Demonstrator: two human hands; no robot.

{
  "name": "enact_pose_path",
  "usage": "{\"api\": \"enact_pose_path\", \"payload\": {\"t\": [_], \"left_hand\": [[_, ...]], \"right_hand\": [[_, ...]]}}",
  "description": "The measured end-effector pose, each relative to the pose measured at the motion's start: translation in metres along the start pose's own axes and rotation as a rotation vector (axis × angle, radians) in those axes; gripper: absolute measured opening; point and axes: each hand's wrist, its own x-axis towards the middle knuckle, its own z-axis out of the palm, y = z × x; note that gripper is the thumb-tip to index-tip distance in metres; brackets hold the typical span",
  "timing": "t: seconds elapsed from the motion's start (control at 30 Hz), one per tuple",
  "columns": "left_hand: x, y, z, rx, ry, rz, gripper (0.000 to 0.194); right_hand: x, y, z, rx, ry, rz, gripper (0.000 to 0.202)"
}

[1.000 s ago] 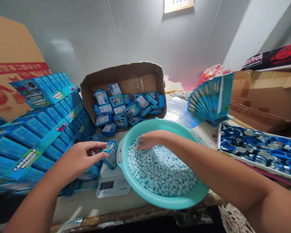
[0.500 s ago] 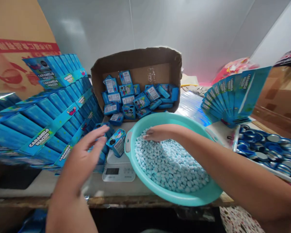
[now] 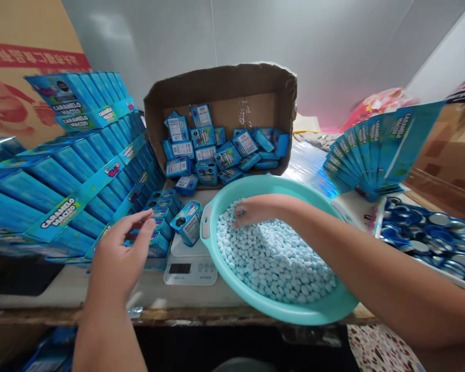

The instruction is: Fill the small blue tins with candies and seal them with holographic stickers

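My left hand (image 3: pixel 124 253) is held with thumb and fingers apart, holding nothing. It is beside a row of small blue candy boxes (image 3: pixel 160 222), partly covering them. My right hand (image 3: pixel 250 211) is at the left side of a turquoise basin (image 3: pixel 232 281), low over a heap of pale blue candies (image 3: pixel 282 263). Its fingers are curled together, and a bit of pale blue candy shows between them. One blue box (image 3: pixel 188 222) stands on a white kitchen scale (image 3: pixel 196 274) between my hands. The digits on its display are too blurred to read.
At the back a cardboard carton (image 3: pixel 220 82) lies on its side with blue boxes inside. Stacked display packs (image 3: pixel 81 175) rise at the left. Fanned blue cartons (image 3: pixel 375 150) and a tray of round metal lids (image 3: pixel 430 237) are at the right. The table's worn edge (image 3: pixel 178 315) runs in front.
My right hand has curled its fingers and lifted slightly from the candies. My left hand has shifted a little down and left, uncovering more of the row of boxes. The view has tilted slightly.
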Motion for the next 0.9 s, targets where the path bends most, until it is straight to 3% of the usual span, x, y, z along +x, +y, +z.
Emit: {"api": "enact_pose_path", "payload": {"t": [0.17, 0.43, 0.6, 0.73, 0.8, 0.9], "left_hand": [[-0.005, -0.007, 0.034, 0.054, -0.208, 0.073, 0.087], [-0.006, -0.013, 0.061, 0.012, -0.103, 0.105, 0.056], [-0.013, -0.016, 0.075, 0.085, 0.137, 0.274, 0.053], [-0.017, -0.004, 0.07, 0.05, 0.446, 0.589, 0.05], [-0.013, 0.003, 0.063, 0.085, 0.382, 0.755, 0.05], [-0.002, 0.009, 0.054, 0.122, 0.089, 0.882, 0.048]], "right_hand": [[-0.001, -0.002, -0.001, -0.005, -0.014, 0.003, 0.047], [-0.004, -0.005, -0.004, -0.015, -0.055, -0.01, 0.041], [-0.003, -0.003, -0.003, -0.009, -0.059, -0.03, 0.039], [0.003, 0.0, 0.002, 0.0, -0.051, -0.022, 0.037], [0.006, 0.002, 0.004, -0.001, -0.052, -0.014, 0.037], [0.008, 0.002, 0.004, -0.005, -0.055, -0.014, 0.037]]}}
